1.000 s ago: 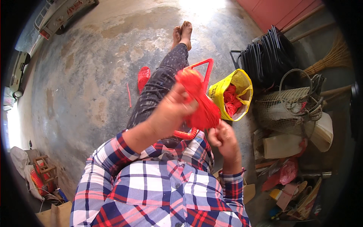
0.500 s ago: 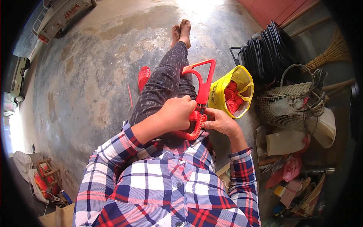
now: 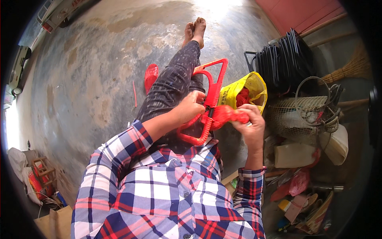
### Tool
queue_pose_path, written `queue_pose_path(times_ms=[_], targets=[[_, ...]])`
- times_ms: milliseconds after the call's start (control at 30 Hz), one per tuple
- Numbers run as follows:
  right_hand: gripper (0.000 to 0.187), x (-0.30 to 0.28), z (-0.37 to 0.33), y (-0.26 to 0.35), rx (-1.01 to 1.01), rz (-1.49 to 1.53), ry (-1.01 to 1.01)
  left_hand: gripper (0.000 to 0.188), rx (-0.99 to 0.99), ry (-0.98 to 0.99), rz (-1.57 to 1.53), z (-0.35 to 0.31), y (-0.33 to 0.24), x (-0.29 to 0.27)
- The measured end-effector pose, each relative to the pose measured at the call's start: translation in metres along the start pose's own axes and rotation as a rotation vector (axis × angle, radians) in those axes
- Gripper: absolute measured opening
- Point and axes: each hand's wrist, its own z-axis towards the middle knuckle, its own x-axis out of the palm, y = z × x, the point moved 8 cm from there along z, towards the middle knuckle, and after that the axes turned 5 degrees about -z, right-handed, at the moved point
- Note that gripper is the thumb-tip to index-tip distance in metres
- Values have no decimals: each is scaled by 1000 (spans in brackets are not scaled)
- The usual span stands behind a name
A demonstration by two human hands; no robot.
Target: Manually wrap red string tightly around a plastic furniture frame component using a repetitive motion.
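A frame wrapped in red cord (image 3: 214, 95) lies across my lap, with a bare dark stretch near its middle. My left hand (image 3: 190, 106) is closed at its left side, fingertips against the frame. Out to the right, my right hand (image 3: 251, 123) grips a bundle of red cord (image 3: 225, 115), which is blurred by motion and reaches back to the frame's middle. Just beyond that hand stands a yellow bag (image 3: 230, 92) with more red cord (image 3: 242, 97) inside.
Black frames (image 3: 280, 59) stand stacked at the right, near a straw broom (image 3: 352, 67). A wire mesh basket (image 3: 302, 105) lies closer, above assorted clutter. On the concrete floor are a red slipper (image 3: 151, 77) and a thin red strip (image 3: 134, 94). My legs stretch forward.
My right hand has moved from the frame's middle out to the right, with the red cord bundle drawn along in it. The left hand has shifted slightly up along the frame.
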Motion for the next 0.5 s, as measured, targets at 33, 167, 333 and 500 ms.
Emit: queue_pose_path(times_ms=[33, 167, 333, 500], targets=[[26, -10, -1, -13, 127, 266, -100, 52, -148, 97, -262, 1, 16, 12], [41, -5, -18, -54, 273, 1145, -91, 41, -361, 179, -384, -12, 31, 41], [48, -2, -21, 5, 216, 1197, -180, 35, -318, 152, -387, -19, 23, 41], [20, -11, -3, 102, -355, 1570, 628, 30, -338, 129, -375, -20, 23, 38]])
